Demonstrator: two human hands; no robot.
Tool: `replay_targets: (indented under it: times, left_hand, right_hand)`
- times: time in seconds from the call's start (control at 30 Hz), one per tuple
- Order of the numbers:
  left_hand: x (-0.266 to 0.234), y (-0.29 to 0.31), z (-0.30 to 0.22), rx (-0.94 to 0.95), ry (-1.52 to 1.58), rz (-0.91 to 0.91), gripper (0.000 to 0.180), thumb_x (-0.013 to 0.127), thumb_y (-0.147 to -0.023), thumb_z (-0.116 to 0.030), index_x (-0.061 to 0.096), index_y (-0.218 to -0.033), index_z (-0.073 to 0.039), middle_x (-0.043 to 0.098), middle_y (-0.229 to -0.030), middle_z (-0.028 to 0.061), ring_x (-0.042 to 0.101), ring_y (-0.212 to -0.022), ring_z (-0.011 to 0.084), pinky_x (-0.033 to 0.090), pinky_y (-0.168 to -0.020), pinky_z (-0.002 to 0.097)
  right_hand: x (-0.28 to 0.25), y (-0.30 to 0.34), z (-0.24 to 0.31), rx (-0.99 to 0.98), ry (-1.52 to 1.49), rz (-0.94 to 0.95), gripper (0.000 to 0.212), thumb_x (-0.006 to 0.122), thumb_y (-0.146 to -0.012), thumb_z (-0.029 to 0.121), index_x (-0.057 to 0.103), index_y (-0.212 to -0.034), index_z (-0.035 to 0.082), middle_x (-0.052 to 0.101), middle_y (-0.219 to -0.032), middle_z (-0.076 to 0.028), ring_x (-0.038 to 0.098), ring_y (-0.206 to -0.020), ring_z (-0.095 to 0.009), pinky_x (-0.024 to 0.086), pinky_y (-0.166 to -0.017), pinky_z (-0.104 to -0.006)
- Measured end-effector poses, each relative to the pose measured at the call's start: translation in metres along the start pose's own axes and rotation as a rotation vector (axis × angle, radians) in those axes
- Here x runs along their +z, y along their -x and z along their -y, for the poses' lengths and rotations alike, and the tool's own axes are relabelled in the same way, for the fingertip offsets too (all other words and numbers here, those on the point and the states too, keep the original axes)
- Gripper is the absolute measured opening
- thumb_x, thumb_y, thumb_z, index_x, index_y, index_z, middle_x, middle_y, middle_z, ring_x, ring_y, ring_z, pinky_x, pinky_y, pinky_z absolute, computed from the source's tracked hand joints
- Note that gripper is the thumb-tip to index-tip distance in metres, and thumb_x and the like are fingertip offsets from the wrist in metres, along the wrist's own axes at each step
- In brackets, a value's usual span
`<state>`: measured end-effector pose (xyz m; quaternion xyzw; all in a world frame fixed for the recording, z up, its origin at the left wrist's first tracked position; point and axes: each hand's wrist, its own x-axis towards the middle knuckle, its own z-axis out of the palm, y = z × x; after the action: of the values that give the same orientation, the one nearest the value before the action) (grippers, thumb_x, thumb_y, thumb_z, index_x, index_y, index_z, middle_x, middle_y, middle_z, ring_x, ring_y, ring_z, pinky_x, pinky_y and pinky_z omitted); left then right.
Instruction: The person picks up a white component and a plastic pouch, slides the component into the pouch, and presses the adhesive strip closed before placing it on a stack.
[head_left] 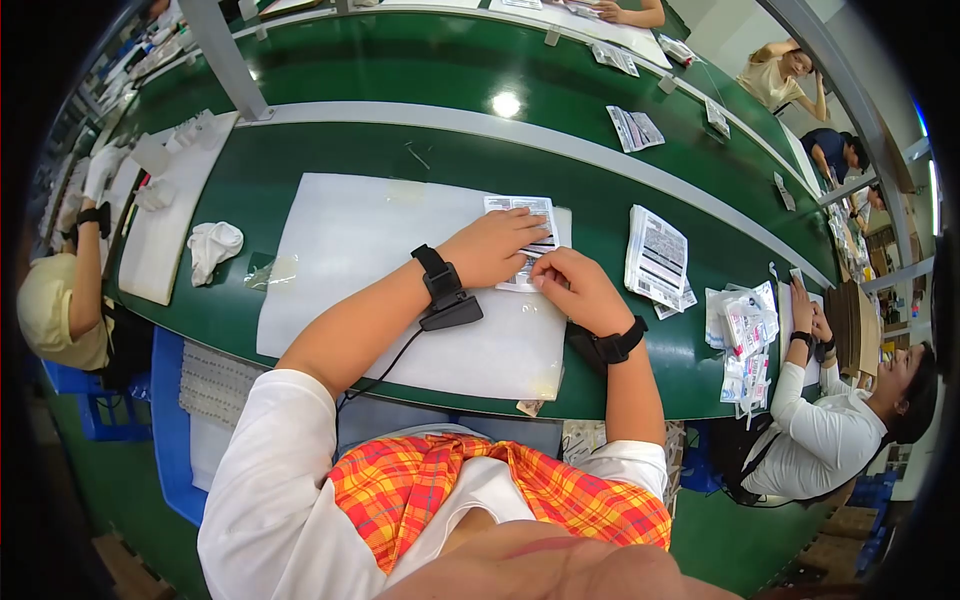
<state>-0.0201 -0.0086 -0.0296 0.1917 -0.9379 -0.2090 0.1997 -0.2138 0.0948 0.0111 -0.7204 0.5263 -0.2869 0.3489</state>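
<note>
A white sheet (370,250) covers the green bench in front of me. On its right part lies a printed paper leaflet (519,203) with dark blocks of text. My left hand (492,246) rests flat across the leaflet, fingers stretched out. At the leaflet's right edge is my right hand (583,288), its fingers curled and the thumb close to the index finger, apparently pinching the paper. The fingertips partly hide that edge. Just right of the sheet, a stack of similar leaflets (656,252) sits on the bench.
Several clear bags with printed inserts (748,335) are heaped at the right, near a co-worker in white (820,435). A crumpled white cloth (213,248) lies left of the sheet. A pale rail (400,113) runs behind. A blue bin (172,440) stands below left.
</note>
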Motion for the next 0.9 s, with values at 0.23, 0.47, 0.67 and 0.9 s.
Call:
replay_targets:
  times: [0.23, 0.47, 0.67, 0.9]
  left_hand:
    - [0.0025, -0.0003, 0.0020, 0.010, -0.012, -0.010, 0.046, 0.053, -0.086, -0.011, 0.058, -0.132, -0.004, 0.053, -0.144, 0.0163, 0.044, -0.137, 0.0361, 0.035, -0.114, 0.0448]
    - [0.0005, 0.0002, 0.0022, -0.008, 0.006, 0.000, 0.046, 0.052, -0.087, -0.011, 0.058, -0.132, -0.005, 0.052, -0.145, 0.0155, 0.043, -0.138, 0.0359, 0.034, -0.114, 0.0447]
    - [-0.0011, 0.0000, 0.0004, -0.020, 0.019, 0.015, 0.046, 0.052, -0.087, -0.011, 0.057, -0.132, -0.005, 0.051, -0.146, 0.0151, 0.042, -0.139, 0.0357, 0.034, -0.115, 0.0448]
    - [-0.0004, -0.0002, 0.0005, -0.049, 0.028, 0.062, 0.052, 0.050, -0.085, -0.007, 0.054, -0.138, -0.005, 0.048, -0.149, 0.0150, 0.038, -0.142, 0.0349, 0.030, -0.117, 0.0448]
  right_hand:
    - [0.0004, 0.0001, -0.0010, -0.006, -0.002, 0.002, 0.012, 0.063, -0.087, 0.007, 0.065, -0.099, 0.002, 0.062, -0.091, -0.007, 0.056, -0.077, -0.015, 0.048, -0.072, -0.0262]
    - [0.0003, -0.0013, -0.0009, 0.002, -0.002, 0.002, 0.013, 0.062, -0.088, 0.007, 0.065, -0.099, 0.002, 0.062, -0.092, -0.007, 0.056, -0.077, -0.015, 0.048, -0.072, -0.0262]
    - [0.0007, -0.0011, -0.0015, -0.003, 0.006, -0.003, 0.013, 0.063, -0.088, 0.007, 0.065, -0.099, 0.001, 0.062, -0.092, -0.007, 0.056, -0.077, -0.016, 0.047, -0.072, -0.0263]
    - [0.0003, -0.0004, -0.0005, 0.011, 0.020, 0.001, 0.014, 0.063, -0.088, 0.008, 0.065, -0.100, 0.001, 0.062, -0.092, -0.007, 0.055, -0.076, -0.016, 0.047, -0.072, -0.0267]
